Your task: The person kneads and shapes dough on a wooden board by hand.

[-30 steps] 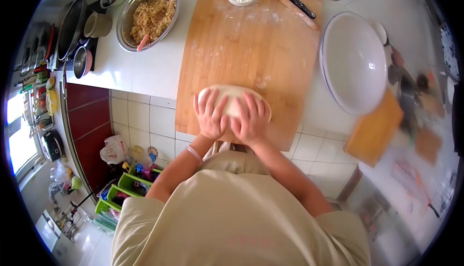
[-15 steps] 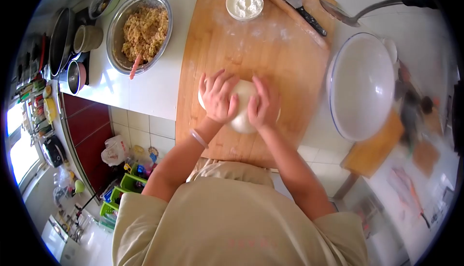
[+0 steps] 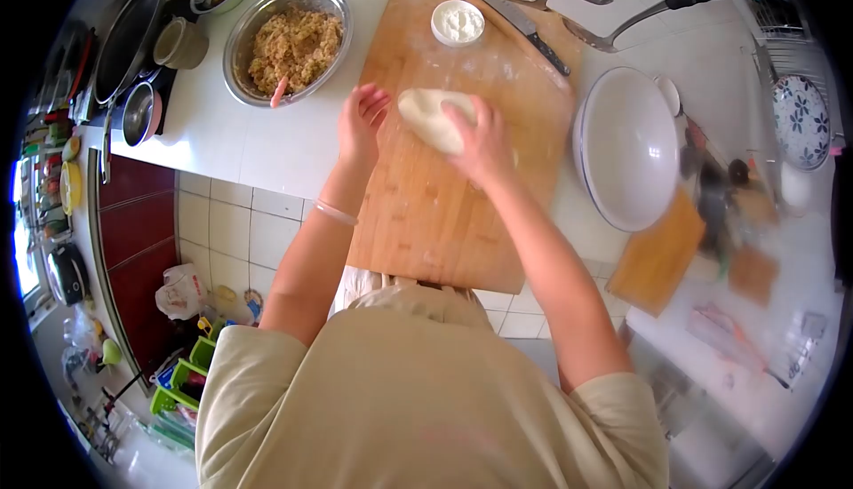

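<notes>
A pale lump of dough (image 3: pixel 431 119) is over the upper middle of the wooden board (image 3: pixel 426 214). My right hand (image 3: pixel 482 141) grips its right side, with the thumb on top. To the left of the dough, my left hand (image 3: pixel 362 120) is off it, near the board's left edge, with its fingers apart and nothing in them. A small white bowl of flour (image 3: pixel 458 23) stands beyond the dough, and a knife (image 3: pixel 524 29) lies beside a rolling pin (image 3: pixel 506 23) at the board's top right.
On the left stands a metal bowl (image 3: pixel 233 54) of chopped filling (image 3: pixel 295 47). A large white basin (image 3: pixel 626 147) is right of the board, with a smaller yellow board (image 3: pixel 657 254) below it. Ladles (image 3: pixel 604 42) hang or lie at the upper right; I cannot tell which.
The dough has moved up the board and is now gripped by my right hand alone. My left hand has let go of it and moved up and left.
</notes>
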Demonstrator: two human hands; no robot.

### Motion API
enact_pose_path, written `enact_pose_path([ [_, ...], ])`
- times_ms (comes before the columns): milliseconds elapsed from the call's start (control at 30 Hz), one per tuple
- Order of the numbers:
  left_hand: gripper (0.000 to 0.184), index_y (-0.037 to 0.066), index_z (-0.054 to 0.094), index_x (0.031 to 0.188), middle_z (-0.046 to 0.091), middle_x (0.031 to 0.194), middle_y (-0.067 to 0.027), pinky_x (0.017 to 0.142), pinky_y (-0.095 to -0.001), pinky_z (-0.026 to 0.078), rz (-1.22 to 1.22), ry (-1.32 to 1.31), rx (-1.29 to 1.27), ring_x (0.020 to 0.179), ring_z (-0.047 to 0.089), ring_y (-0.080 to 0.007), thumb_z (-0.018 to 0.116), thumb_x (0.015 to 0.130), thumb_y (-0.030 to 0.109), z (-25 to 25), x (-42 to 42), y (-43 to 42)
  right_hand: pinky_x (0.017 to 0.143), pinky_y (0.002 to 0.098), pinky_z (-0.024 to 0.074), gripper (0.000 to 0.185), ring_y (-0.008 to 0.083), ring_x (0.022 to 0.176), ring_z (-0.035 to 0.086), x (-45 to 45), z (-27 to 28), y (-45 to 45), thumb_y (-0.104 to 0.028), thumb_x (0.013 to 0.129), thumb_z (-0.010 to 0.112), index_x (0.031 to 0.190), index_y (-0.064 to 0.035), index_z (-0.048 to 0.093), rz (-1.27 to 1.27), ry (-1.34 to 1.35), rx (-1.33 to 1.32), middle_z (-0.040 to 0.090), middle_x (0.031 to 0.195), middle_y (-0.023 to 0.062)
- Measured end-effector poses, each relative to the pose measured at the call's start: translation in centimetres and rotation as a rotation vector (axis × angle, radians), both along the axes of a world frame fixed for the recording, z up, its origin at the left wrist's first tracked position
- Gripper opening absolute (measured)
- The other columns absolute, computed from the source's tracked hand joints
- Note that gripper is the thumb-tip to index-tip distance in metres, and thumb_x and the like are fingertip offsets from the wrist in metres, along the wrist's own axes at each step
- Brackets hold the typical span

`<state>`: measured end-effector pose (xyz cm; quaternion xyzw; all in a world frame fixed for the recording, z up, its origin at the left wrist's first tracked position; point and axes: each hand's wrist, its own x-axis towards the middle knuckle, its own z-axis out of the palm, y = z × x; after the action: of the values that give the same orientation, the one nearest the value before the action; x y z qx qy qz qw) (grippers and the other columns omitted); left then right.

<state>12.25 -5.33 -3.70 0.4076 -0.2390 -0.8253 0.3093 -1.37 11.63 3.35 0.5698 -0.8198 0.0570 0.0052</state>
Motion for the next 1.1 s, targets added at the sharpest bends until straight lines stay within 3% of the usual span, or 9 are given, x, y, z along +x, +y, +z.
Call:
enact_pose_path([
  [100,0.041,0.006,0.059,0.129,0.066,0.119,-0.0101,0.101,-0.0382,0.045,0.028,-0.196,0.04,0.114,0.063,-0.0242,0.052,0.103,0.036,-0.1,2.1,1.9,0.103,0.0404,0.0478,0.072,0.033,0.126,0.056,-2.3,-0.3,-1.3,-0.023,0.069,0.089,0.134,-0.011,0.06,-0.138,-0.458,-0.068,0.057,0.139,0.0148],
  [267,0.047,0.011,0.059,0.136,0.05,0.144,-0.0139,0.113,-0.0487,0.036,-0.25,-0.501,-0.797,0.134,0.048,-0.0324,0.058,0.098,0.038,3.5,-2.3,5.9,0.097,0.0393,0.0512,0.075,0.0283,0.111,0.066,0.2,0.3,3.3,-0.025,0.072,0.087,0.137,-0.0047,0.054,-0.51,-1.161,-0.238,0.067,0.125,0.0173],
  [300,0.047,0.014,0.06,0.137,0.044,0.151,-0.0164,0.116,-0.0533,0.032,-0.404,-0.648,-1.08,0.14,0.042,-0.0378,0.06,0.096,0.039,4.3,-2.9,7.2,0.095,0.0378,0.0517,0.074,0.0257,0.11,0.066,2.0,1.3,4.7,-0.031,0.079,0.086,0.138,-0.0023,0.052,-0.507,-1.062,-0.202,0.067,0.124,0.0171],
  [367,0.048,0.017,0.059,0.138,0.038,0.155,-0.0182,0.116,-0.0575,0.029,-0.572,-0.832,-1.226,0.143,0.035,-0.042,0.061,0.095,0.038,5.3,-2.5,11.1,0.098,0.0348,0.0492,0.064,0.0217,0.116,0.061,3.8,-0.3,7.5,-0.033,0.099,0.067,0.149,-0.0018,0.043,-0.583,-1.445,-0.255,0.063,0.13,0.0154],
  [467,0.05,0.02,0.059,0.139,0.03,0.161,-0.0196,0.117,-0.0637,0.025,-0.706,-0.962,-1.383,0.149,0.024,-0.046,0.063,0.092,0.037,5.7,-1.4,13.6,0.105,0.0374,0.0449,0.063,0.0256,0.123,0.058,5.5,-1.7,7.7,-0.032,0.102,0.059,0.152,-0.0002,0.038,-0.648,-1.37,-0.451,0.057,0.14,0.018],
  [500,0.051,0.021,0.059,0.139,0.028,0.162,-0.0191,0.116,-0.0657,0.023,-0.66,-0.91,-1.393,0.151,0.02,-0.0458,0.063,0.091,0.037,5.5,-1.0,13.7,0.107,0.0419,0.0427,0.062,0.0311,0.126,0.056,6.7,-2.3,6.5,-0.031,0.103,0.054,0.152,0.0032,0.037,-0.52,-1.1,-0.488,0.054,0.143,0.0223],
  [667,0.04,0.021,0.067,0.126,0.049,0.151,-0.0107,0.113,-0.0579,0.033,-0.5,-0.94,-1.537,0.142,0.042,-0.0368,0.063,0.089,0.036,1.6,-1.6,12.1,0.106,0.0514,0.0413,0.067,0.0455,0.125,0.054,6.7,-5.3,3.6,-0.035,0.096,0.053,0.146,0.0077,0.041,-0.271,-0.569,-0.536,0.053,0.142,0.0272],
  [900,0.039,0.02,0.069,0.12,0.062,0.134,-0.0069,0.107,-0.0492,0.042,-0.482,-0.812,-1.518,0.127,0.055,-0.0317,0.066,0.085,0.035,-0.1,-6.8,6.3,0.101,0.0514,0.044,0.058,0.0421,0.116,0.059,1.6,-7.0,-1.4,-0.031,0.094,0.054,0.139,0.0037,0.05,-0.33,-0.485,-0.601,0.06,0.132,0.0238],
  [1100,0.046,0.021,0.07,0.118,0.067,0.123,-0.0029,0.098,-0.0476,0.047,-0.63,-0.952,-1.258,0.117,0.059,-0.0267,0.069,0.083,0.05,0.0,-9.5,5.1,0.091,0.0429,0.0486,0.049,0.0306,0.103,0.064,-1.6,-5.9,-3.8,-0.037,0.096,0.057,0.131,-0.0018,0.058,-0.69,-0.845,-0.281,0.067,0.11,0.0192],
])
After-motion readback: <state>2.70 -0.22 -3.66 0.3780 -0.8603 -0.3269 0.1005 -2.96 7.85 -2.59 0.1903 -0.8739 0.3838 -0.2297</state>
